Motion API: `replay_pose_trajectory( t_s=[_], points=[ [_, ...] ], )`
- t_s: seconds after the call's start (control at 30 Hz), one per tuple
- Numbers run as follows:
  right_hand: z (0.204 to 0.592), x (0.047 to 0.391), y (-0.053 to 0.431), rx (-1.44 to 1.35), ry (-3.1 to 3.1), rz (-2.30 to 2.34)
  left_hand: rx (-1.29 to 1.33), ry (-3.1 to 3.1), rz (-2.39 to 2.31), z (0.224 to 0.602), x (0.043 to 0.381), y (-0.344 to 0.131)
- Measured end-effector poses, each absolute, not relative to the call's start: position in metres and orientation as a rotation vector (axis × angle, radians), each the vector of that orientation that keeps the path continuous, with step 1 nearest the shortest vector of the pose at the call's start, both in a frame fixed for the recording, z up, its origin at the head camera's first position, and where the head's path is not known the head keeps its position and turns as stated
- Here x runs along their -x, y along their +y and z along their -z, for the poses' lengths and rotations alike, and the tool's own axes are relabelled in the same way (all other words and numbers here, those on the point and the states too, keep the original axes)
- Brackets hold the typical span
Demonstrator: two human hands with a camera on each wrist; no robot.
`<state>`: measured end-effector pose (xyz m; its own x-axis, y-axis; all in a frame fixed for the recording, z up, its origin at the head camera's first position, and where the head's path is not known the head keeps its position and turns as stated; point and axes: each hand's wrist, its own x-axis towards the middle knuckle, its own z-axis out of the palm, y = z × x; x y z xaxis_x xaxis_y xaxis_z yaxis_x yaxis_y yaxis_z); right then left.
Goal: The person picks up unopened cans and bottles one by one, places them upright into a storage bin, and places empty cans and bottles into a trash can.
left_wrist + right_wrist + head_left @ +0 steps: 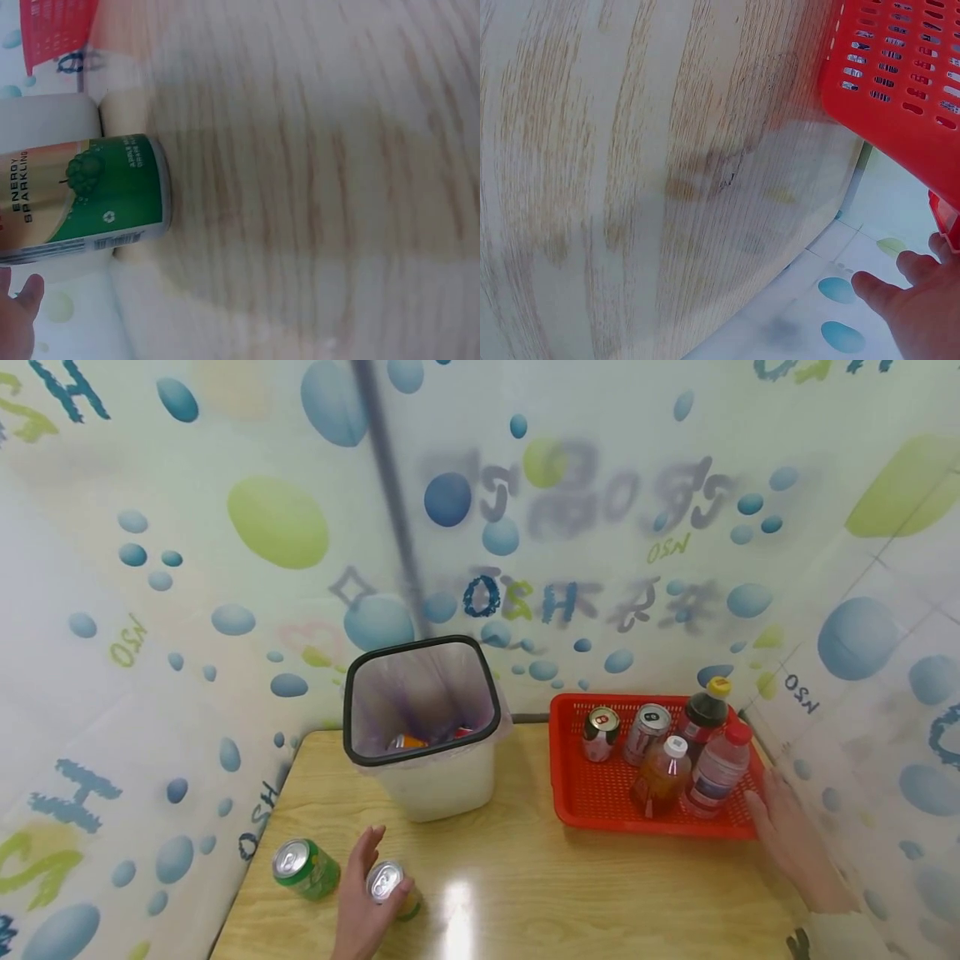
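A gold-and-green drink can stands upright on the table. My left hand reaches round it, thumb and fingers spread apart on either side. In the left wrist view, one or two fingertips show apart from the can; contact elsewhere is hidden. At the right end of a red plastic basket, my right hand lies along the rim with loosely extended fingers. Whether those fingers touch the rim cannot be told. The basket holds two cans and several bottles.
A green can stands left of my left hand. Behind the cans is a white bin with a black rim, a liner and drink cans inside. Patterned walls close off the wooden table at the back and sides.
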<state>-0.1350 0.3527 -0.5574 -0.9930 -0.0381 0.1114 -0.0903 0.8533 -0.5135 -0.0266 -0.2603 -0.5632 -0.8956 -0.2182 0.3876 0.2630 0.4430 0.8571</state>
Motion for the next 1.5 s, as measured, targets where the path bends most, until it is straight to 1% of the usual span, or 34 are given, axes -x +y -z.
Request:
replay_pose_trajectory(
  t_s=[0.13,0.37,0.7,0.97,1.13,1.37,1.5],
  points=[
    [0.557,0.134,0.352,-0.083,-2.939,-0.830,0.011,-2.193,1.514,0.569,0.026,-0.260],
    [0.555,0.133,0.351,-0.073,-2.946,-0.846,0.065,-2.211,1.550,0.575,0.027,-0.263],
    [0.555,0.132,0.351,-0.070,-2.939,-0.834,-0.071,-2.319,1.616,0.568,0.024,-0.260],
    [0.554,0.134,0.352,-0.058,-2.969,-0.832,-0.042,-2.319,1.528,0.567,0.027,-0.251],
    [0.555,0.134,0.353,-0.055,-2.974,-0.854,0.053,-2.312,1.454,0.564,0.030,-0.240],
    [0.554,0.133,0.350,-0.062,-2.955,-0.870,0.358,-2.230,1.442,0.549,0.042,-0.223],
    [0.552,0.133,0.349,-0.056,-2.952,-0.879,0.487,-2.170,1.460,0.532,0.047,-0.202]
  ],
)
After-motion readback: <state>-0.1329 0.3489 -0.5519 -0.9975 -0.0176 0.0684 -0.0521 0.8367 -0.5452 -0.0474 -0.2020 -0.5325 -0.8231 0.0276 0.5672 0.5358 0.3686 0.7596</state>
